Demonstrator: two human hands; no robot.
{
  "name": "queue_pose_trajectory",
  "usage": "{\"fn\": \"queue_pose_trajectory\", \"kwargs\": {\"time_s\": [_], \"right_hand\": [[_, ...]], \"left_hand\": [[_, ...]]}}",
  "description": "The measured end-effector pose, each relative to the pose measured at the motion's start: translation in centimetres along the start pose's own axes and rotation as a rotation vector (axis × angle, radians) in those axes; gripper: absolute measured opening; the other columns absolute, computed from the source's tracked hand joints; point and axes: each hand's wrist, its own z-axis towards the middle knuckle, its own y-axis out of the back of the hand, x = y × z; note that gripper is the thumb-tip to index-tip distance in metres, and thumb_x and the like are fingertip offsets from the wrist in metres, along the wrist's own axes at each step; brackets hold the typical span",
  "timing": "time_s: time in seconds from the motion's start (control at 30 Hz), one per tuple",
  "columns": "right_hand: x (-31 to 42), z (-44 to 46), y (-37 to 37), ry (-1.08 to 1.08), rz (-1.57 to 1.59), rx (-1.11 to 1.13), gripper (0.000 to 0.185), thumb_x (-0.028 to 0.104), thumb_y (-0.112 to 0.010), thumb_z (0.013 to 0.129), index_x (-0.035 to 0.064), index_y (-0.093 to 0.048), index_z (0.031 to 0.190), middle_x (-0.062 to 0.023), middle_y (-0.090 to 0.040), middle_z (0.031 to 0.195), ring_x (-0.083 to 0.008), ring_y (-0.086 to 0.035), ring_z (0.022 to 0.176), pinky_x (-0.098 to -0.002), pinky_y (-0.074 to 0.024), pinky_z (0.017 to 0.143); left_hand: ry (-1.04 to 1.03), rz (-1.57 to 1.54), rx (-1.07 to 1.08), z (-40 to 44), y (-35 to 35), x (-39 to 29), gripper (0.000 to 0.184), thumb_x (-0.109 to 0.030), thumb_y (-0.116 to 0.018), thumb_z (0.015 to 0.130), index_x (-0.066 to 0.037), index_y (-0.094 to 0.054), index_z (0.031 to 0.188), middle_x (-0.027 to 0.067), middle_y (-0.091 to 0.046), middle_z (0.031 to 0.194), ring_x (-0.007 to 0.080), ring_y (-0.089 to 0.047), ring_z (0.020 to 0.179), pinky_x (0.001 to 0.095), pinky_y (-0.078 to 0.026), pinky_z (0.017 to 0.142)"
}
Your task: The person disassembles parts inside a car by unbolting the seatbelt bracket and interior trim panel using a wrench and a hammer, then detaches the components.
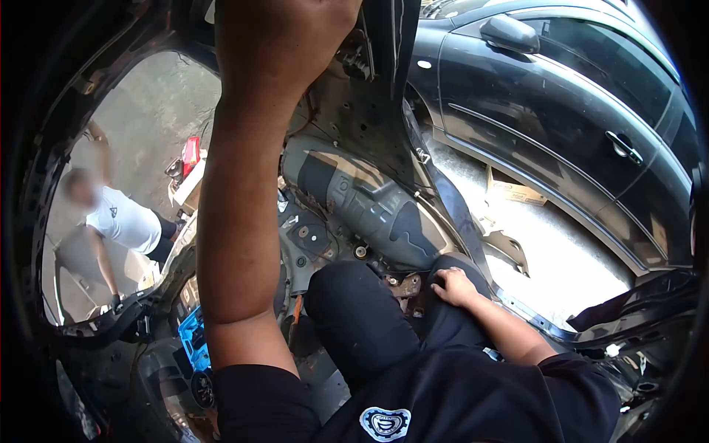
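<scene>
Resting right hand [456, 286] loosely on right leg [452, 323], well apart from raised left hand [292, 26]; cannot tell the latter's grip. If slipping, could scrape against dark metal panel [363, 111], far, just right.

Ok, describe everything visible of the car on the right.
The car is dark and glossy, its body like painted metal, with a mirror, dark windows, door handle and pale side strip. Its visible doors look shut. It stands on the right; a cardboard box lies by its lower edge, contact unclear. The frame cuts it off.
</scene>
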Motion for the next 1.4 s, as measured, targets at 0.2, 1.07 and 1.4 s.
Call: {"fn": "queue_pose_trajectory", "kwargs": {"time_s": [0.2, 1.07, 1.4], "right_hand": [[0.3, -0.2, 0.6, 0.024, 0.025, 0.022, 0.040, 0.032, -0.067, 0.091, 0.0027, -0.069, 0.118, -0.0203, -0.071, 0.115, -0.0365, -0.062, 0.120, -0.0476, -0.0381, 0.115], [0.2, -0.4, 0.4, 0.022, 0.013, -0.007, 0.040, 0.036, -0.066, 0.092, 0.0044, -0.071, 0.117, -0.0197, -0.072, 0.113, -0.0359, -0.063, 0.119, -0.0474, -0.0406, 0.112], [-0.1, -0.5, 0.2, 0.026, 0.026, -0.026, 0.040, 0.037, -0.067, 0.093, 0.0036, -0.069, 0.116, -0.0206, -0.071, 0.111, -0.0379, -0.062, 0.117, -0.0465, -0.0419, 0.111]], "left_hand": [[0.173, 0.049, 0.045, 0.3, 0.1, -1.9, 0.016, -0.010, -0.074, 0.092, -0.001, -0.061, 0.087, 0.0039, -0.059, 0.069, 0.0149, -0.054, 0.060, 0.0317, -0.045, 0.061], [-0.184, 0.072, -0.036, -0.5, -0.9, 3.0, 0.028, -0.028, -0.078, 0.093, -0.003, -0.066, 0.095, 0.0085, -0.074, 0.086, 0.0203, -0.071, 0.069, 0.0320, -0.055, 0.066], [-0.037, 0.180, 0.033, -0.2, -0.2, 2.1, 0.034, -0.033, -0.077, 0.095, -0.003, -0.069, 0.080, 0.0065, -0.071, 0.069, 0.0207, -0.073, 0.068, 0.0305, -0.053, 0.062]]}}
